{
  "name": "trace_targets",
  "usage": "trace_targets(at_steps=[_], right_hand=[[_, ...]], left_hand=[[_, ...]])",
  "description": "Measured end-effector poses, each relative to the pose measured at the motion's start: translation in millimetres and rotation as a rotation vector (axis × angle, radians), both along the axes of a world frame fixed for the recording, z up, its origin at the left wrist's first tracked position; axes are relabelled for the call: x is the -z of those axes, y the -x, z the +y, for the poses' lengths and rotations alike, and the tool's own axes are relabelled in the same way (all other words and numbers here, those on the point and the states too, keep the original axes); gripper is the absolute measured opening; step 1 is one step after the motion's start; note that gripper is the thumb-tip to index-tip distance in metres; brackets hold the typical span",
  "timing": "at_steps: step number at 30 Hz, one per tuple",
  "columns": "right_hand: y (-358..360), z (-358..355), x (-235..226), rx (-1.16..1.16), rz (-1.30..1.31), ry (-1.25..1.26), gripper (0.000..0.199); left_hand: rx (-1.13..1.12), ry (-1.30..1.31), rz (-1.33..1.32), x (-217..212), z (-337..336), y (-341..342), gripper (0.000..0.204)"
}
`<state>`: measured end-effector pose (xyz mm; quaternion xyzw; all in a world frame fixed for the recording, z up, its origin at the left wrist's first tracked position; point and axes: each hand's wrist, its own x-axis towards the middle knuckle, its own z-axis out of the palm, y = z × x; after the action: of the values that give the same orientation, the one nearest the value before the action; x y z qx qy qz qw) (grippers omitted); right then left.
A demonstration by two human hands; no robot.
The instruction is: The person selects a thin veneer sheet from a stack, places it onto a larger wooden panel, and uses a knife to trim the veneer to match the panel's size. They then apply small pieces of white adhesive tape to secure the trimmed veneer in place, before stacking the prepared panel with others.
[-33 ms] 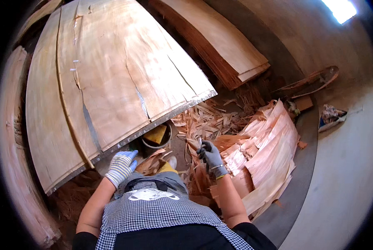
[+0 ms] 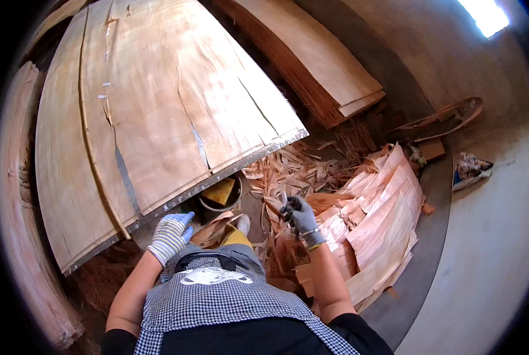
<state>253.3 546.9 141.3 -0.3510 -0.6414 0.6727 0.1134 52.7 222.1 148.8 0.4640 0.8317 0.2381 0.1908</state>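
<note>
My left hand [image 2: 170,237], in a striped glove with blue fingertips, is beside the near edge of a large worktable. It looks empty, with the fingers stretched out and slightly apart. A wide sheet of pale wood veneer [image 2: 152,112] covers the tabletop, with long splits and a narrow loose strip [image 2: 89,142] lying lengthwise on it. To the right, my right hand [image 2: 301,216], in a grey glove with dark fingertips, is closed around a small pale object [image 2: 284,197], mostly hidden by the fingers. That hand is above scattered veneer scraps and away from the table.
Beneath the table edge stands a dark bucket [image 2: 235,195] with a yellow thing [image 2: 219,193] inside. Torn veneer sheets [image 2: 383,219] are heaped on the right. A veneer stack [image 2: 312,53] lies behind, another [image 2: 19,195] at far left. A crumpled bag [image 2: 471,171] rests on the floor.
</note>
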Motion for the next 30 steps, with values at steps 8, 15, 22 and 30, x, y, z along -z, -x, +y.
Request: trace_targets(at_steps=[8,15,22,30], right_hand=[[164.5,151.1,-23.8,-0.632,-0.309,-0.468,0.018],[278.2,167.8,-4.5,-1.115,-0.484,-0.524,0.017],[274.3,216.3,11.9,-1.045,-0.374,-0.531,0.026],[248.0,280.5,19.7,-0.735,-0.697,-1.201,0.016]], left_hand=[[-0.122,-0.067,0.041,-10.7,122.6,20.6,0.045],[-0.494,-0.008,0.302,10.2,257.6,32.3,0.061],[-0.182,0.198,0.225,56.1,301.3,41.9,0.072],[-0.182,0.212,0.203,45.4,314.3,44.6,0.071]])
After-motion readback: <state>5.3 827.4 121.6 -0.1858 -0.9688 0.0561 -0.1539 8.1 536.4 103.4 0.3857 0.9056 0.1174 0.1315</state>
